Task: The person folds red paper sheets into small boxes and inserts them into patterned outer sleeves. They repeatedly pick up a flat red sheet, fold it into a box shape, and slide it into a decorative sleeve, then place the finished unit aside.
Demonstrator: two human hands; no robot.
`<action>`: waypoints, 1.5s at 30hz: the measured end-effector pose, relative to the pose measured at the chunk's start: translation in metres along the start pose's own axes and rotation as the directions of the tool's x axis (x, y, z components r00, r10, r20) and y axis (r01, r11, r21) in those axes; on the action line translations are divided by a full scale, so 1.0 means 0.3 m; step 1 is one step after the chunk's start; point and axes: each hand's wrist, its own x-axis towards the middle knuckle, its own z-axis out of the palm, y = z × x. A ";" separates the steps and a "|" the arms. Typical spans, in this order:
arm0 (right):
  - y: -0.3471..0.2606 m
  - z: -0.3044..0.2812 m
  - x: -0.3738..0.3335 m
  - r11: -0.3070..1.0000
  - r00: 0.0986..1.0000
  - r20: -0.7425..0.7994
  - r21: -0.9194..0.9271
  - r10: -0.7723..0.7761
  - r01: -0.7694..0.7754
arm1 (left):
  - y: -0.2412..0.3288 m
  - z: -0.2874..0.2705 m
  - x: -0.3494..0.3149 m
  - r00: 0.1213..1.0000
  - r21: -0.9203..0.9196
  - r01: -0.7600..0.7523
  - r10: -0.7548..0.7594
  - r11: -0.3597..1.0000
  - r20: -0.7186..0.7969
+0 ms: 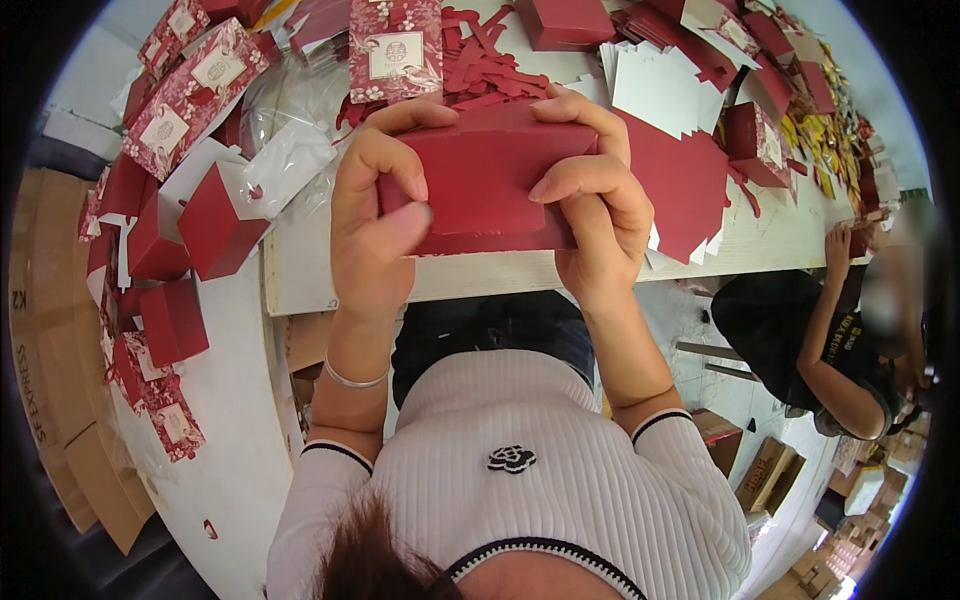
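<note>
Both hands hold a red cardboard box [485,195] up over the near edge of the table, with a plain red face and a folded flap turned toward me. My left hand [375,195] grips its left end, index finger along the top and thumb near the lower left corner; the thumb is slightly blurred. Around the right end, my right hand [605,190] has its fingers bent, with fingertips on the top edge and on the flap. Just beyond the box lies a patterned red carton [396,55] with a cream label.
Red ribbon strips [490,65] and stacked flat red-and-white card sheets [680,180] lie beyond my hands. Folded red boxes [225,220] and clear plastic bags [290,130] crowd the left. Brown cartons [60,380] stand far left. Another person [850,340] works at the right.
</note>
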 end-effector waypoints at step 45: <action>0.065 -0.127 0.070 0.996 0.988 0.138 -0.070 0.070 -0.061 | -0.072 -0.171 -0.103 0.997 0.797 -0.077 0.048 0.600 0.060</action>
